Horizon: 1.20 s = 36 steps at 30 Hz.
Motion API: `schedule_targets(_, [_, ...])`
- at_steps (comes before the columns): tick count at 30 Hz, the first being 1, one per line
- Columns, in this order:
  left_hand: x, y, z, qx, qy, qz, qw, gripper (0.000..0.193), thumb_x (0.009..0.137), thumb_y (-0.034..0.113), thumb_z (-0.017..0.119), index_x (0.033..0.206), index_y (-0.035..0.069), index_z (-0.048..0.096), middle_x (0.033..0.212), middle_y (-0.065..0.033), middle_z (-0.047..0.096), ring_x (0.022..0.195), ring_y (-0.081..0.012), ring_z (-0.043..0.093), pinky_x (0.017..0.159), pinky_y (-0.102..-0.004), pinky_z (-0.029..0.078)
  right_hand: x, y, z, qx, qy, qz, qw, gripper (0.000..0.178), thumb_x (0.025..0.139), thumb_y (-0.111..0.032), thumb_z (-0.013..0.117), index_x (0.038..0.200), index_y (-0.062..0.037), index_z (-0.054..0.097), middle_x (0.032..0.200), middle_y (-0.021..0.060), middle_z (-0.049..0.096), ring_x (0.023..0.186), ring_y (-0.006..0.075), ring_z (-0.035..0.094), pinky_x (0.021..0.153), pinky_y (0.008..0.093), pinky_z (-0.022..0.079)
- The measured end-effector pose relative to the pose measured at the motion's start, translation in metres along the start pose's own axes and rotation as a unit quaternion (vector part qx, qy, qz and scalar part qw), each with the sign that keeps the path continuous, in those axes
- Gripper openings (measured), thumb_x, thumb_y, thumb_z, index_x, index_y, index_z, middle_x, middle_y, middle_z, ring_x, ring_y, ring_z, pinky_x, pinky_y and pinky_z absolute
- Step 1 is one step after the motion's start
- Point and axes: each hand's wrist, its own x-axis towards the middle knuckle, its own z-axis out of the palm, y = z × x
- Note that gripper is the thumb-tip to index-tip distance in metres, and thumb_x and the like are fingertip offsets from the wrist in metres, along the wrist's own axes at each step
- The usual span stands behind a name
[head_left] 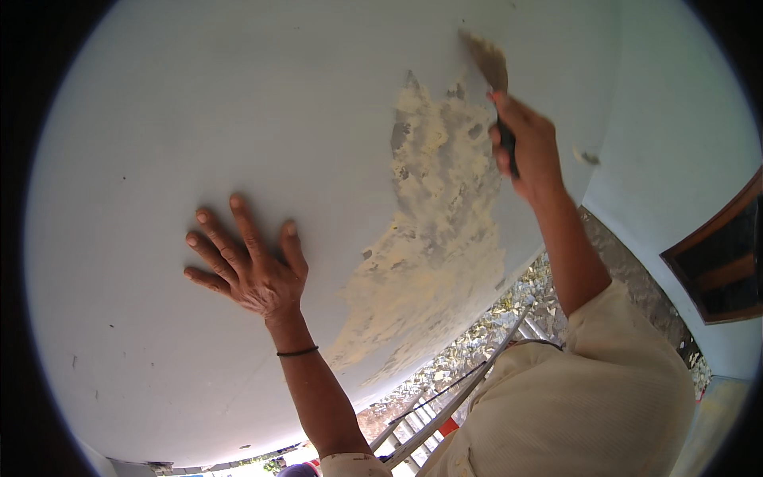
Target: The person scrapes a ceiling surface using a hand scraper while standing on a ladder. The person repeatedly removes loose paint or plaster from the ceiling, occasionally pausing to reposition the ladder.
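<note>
My left hand (258, 270) lies flat on the white wall (214, 119), its fingers spread and nothing in them. A dark band circles that wrist. My right hand (531, 147), raised higher at the right, is wrapped round the dark handle of a scraper (486, 62). The scraper's blade points up and left at the painted surface above a stripped patch; motion blurs it, and I cannot tell whether its edge touches. Rough yellowish and grey, the patch (445, 199) runs down between my arms. A pale paint flake (586, 157) shows right of my right hand.
Below me stands a metal ladder (445, 409), close to my body. Many pale flakes litter the ground (517, 298) along the wall's foot. A second wall meets this one at the right, with a wood-framed window or door (719, 266) in it.
</note>
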Motion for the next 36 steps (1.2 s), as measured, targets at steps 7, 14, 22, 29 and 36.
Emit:
schedule_targets(7, [0.001,0.003,0.001,0.000,0.003,0.007,1.000,0.068,0.106,0.063,0.040,0.155,0.018,0.054,0.170,-0.0164,0.033,0.163,-0.0323,0.014,0.131,-0.0571,-0.005,-0.080,0.084,-0.007,-0.031,-0.092,0.080,0.992,0.035,0.110,-0.036,0.059,0.119,-0.0030,0.066,0.066,-0.0006,0.055,0.042,0.0044,0.046,0.035,0.0238,0.032])
schedule_targets(14, [0.000,-0.001,0.001,0.010,0.012,0.010,1.000,0.068,0.106,0.064,0.039,0.156,0.018,0.053,0.170,-0.0159,0.033,0.163,-0.0323,0.015,0.131,-0.0572,-0.004,-0.049,0.045,0.006,-0.011,-0.096,0.058,0.994,0.035,0.109,-0.038,0.060,0.118,-0.0046,0.067,0.066,-0.0012,0.054,0.042,0.0049,0.046,0.035,0.0242,0.032])
schedule_targets(22, [-0.001,0.002,0.000,0.006,0.011,0.005,1.000,0.068,0.106,0.063,0.040,0.154,0.016,0.055,0.170,-0.0158,0.034,0.163,-0.0323,0.015,0.131,-0.0569,-0.005,-0.056,0.047,0.014,-0.023,-0.080,0.043,0.996,0.031,0.111,-0.035,0.057,0.112,-0.0052,0.067,0.064,-0.0018,0.052,0.040,0.0046,0.042,0.035,0.0245,0.031])
schedule_targets(29, [-0.004,0.003,0.003,0.000,0.009,-0.001,1.000,0.067,0.106,0.062,0.041,0.153,0.016,0.056,0.170,-0.0158,0.034,0.163,-0.0318,0.015,0.131,-0.0567,-0.005,-0.069,0.058,0.010,-0.010,-0.087,0.072,0.994,0.031,0.110,-0.035,0.059,0.109,-0.0051,0.067,0.064,-0.0010,0.052,0.041,0.0051,0.044,0.035,0.0251,0.031])
schedule_targets(36, [-0.004,0.000,0.001,0.007,0.006,-0.001,1.000,0.067,0.106,0.063,0.042,0.154,0.018,0.055,0.170,-0.0150,0.034,0.163,-0.0319,0.014,0.131,-0.0572,-0.005,-0.043,0.036,0.020,0.005,-0.084,0.040,0.996,0.033,0.109,-0.037,0.060,0.107,-0.0046,0.067,0.063,-0.0011,0.053,0.041,0.0055,0.045,0.035,0.0254,0.031])
